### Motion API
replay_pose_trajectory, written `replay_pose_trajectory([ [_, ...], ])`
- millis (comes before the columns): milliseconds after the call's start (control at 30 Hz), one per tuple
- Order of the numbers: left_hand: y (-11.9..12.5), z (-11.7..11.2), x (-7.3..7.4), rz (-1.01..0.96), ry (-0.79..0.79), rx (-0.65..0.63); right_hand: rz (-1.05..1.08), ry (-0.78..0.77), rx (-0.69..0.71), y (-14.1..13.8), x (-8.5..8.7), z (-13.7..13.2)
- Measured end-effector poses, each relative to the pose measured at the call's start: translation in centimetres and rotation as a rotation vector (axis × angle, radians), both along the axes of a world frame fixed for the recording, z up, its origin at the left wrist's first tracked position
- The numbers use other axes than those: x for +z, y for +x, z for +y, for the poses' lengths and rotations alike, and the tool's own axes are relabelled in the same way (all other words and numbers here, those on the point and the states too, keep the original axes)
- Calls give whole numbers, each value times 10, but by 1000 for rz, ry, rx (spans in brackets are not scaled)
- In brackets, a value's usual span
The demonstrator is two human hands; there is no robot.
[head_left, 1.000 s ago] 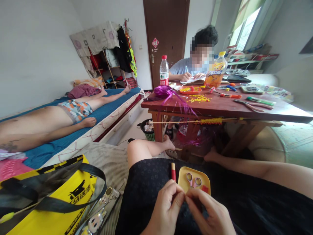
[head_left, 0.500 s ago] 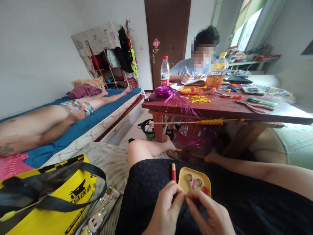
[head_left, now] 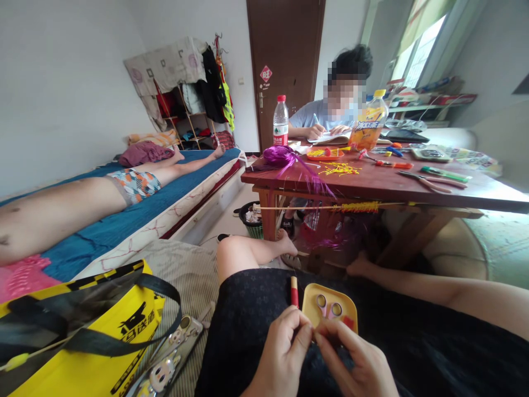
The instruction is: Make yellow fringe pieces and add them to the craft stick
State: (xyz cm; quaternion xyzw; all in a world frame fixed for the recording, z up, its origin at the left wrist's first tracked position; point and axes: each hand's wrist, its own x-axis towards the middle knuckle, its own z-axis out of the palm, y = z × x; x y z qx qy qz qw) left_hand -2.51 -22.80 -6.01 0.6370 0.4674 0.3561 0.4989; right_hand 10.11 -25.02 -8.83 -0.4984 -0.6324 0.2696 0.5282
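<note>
My left hand (head_left: 284, 353) and my right hand (head_left: 357, 364) meet low in the view over my lap, on the black skirt (head_left: 248, 314). Their fingertips are pinched together on something very small that I cannot make out. Just beyond the fingers a yellow tray (head_left: 309, 300) rests on my lap with small pink-handled scissors (head_left: 328, 305) in it. A red stick (head_left: 294, 291) lies next to the tray, its lower end hidden behind my left fingers.
A yellow bag (head_left: 82, 336) and a phone case (head_left: 169, 358) lie at my left. Ahead, another person writes at a red wooden table (head_left: 372, 184) holding purple tinsel (head_left: 281, 157), bottles, yellow bits and pliers. Someone lies on the blue bed (head_left: 124, 226).
My hands stay pinched together in the same place. The person on the bed drew an arm up from the bed edge and out of sight. The view shifted slightly.
</note>
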Motion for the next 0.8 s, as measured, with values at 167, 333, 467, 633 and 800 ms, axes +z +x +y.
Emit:
replay_pose_trajectory([
  [167,1,-1,-1,-14,-12,4,9,-19,8,0,-2,0],
  [333,2,-1,-4,-31,-6,23,18,-40,-4,-1,-3,-1],
  [467,3,0,-3,-39,14,30,17,-43,-1,-1,-3,-1],
  [633,4,-2,-4,-18,26,44,8,-38,2,0,-3,-1],
  [800,3,-3,-6,28,99,44,15,-33,-12,-1,-1,-2],
])
